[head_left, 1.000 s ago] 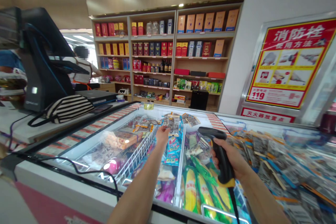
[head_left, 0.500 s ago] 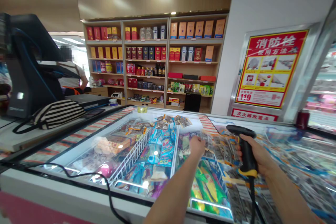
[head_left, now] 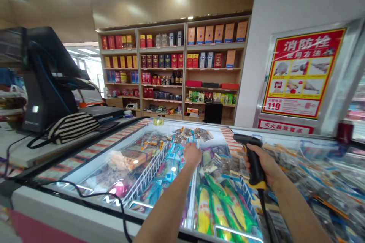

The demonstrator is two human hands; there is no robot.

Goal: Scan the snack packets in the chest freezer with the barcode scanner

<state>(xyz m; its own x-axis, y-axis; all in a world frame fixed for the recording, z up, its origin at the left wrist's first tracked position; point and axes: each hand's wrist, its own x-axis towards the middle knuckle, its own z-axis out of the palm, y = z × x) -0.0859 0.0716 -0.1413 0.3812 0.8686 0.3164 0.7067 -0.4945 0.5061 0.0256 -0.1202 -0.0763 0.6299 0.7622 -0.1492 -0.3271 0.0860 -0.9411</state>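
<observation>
And across comes the bare left hand (head_left: 192,154); half a second ago it was farther right, over the compartment of long yellow-and-green banana-shaped packs (head_left: 204,209), and now it hangs above the inner edge of the light-blue shiny plastic packets (head_left: 174,152), beside the white divider; its fingers look curled in, but the back of the hand hides the tips, so whether anything is pinched there I cannot tell!

Over on the other side, the right hand (head_left: 264,162) is wrapped firmly round the handle of the black pistol-shaped barcode scanner with the yellow base (head_left: 256,168); that too has swung a little leftward, from over the heap of flat grey-and-brown plastic packets (head_left: 319,174) toward the far right of the banana-shaped packs, its black cable trailing below; the scanner head is up in the air, well apart from the left hand.

Just beyond the left hand lie the brown printed packets with orange edges (head_left: 203,134), at the far end of the glass-topped white freezer chest (head_left: 71,208); whether they sit on the glass or under it is hard to judge; the two hands look nearer in step, though no packet is plainly held up to the scanner, so I'd call this a moment between reads.
</observation>
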